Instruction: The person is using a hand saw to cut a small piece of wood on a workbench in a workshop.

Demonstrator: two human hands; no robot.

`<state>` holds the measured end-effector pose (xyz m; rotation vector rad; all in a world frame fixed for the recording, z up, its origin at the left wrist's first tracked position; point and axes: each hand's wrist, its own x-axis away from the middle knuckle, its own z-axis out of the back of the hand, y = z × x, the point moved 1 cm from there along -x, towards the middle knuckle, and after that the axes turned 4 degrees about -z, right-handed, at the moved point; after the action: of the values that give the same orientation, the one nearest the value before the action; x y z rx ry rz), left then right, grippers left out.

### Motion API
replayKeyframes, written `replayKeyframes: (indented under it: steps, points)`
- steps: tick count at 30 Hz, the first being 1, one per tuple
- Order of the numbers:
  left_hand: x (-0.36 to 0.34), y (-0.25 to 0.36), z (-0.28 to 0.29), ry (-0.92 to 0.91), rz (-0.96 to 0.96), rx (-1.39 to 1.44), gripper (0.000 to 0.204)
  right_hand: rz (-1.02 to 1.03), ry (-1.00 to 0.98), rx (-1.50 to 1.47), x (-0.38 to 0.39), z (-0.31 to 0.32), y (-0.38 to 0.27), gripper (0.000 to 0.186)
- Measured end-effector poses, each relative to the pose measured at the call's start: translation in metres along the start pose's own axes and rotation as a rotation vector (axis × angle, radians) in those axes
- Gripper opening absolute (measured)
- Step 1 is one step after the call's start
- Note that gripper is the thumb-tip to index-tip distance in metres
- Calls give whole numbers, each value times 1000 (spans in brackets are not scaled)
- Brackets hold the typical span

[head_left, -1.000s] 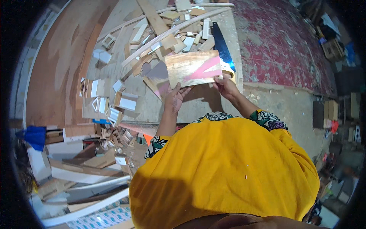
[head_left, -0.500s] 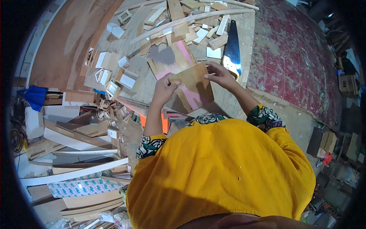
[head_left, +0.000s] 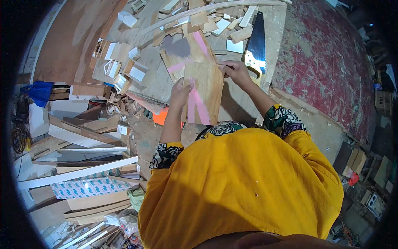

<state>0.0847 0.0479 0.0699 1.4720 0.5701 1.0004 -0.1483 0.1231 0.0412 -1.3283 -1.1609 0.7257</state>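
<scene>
Between my hands is a flat wooden board [head_left: 207, 89] with pink stripes painted on its lower part, held up off the table. My left hand [head_left: 180, 94] grips its left edge, thumb on the top face. On the opposite edge, near the far right corner, the fingers of my right hand [head_left: 234, 71] are closed on it. Partly hidden behind it, a second board [head_left: 178, 52] with a grey patch and pink stripes rests on the worktable. A handsaw [head_left: 256, 50] with a pale handle lies to the right of my right hand.
The wooden worktable [head_left: 271, 41] carries offcuts [head_left: 222, 26] at the back and white-faced blocks [head_left: 138, 72] on the left. A long curved strip [head_left: 232, 5] crosses the far side. Planks [head_left: 78, 172] are stacked at lower left. A red, worn surface [head_left: 319, 70] lies right.
The held board has turned more upright and shifted slightly left, showing more of its pink stripes. My right hand has moved a little lower along its edge in view.
</scene>
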Motion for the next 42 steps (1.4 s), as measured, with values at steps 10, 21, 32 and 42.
replayKeyframes:
  steps: [10,21,32,42]
  points:
    - [-7,-8,-15,-117,70,77,28,-78,45,-103,6,52,-19,15]
    - [-27,-13,-38,-171,47,98,33,20,457,149,21,91,-15,33]
    - [-42,-7,22,-131,45,-44,29,191,185,791,27,56,38,31]
    - [-45,-22,68,-348,38,-294,30,-120,-100,214,10,-53,62,19]
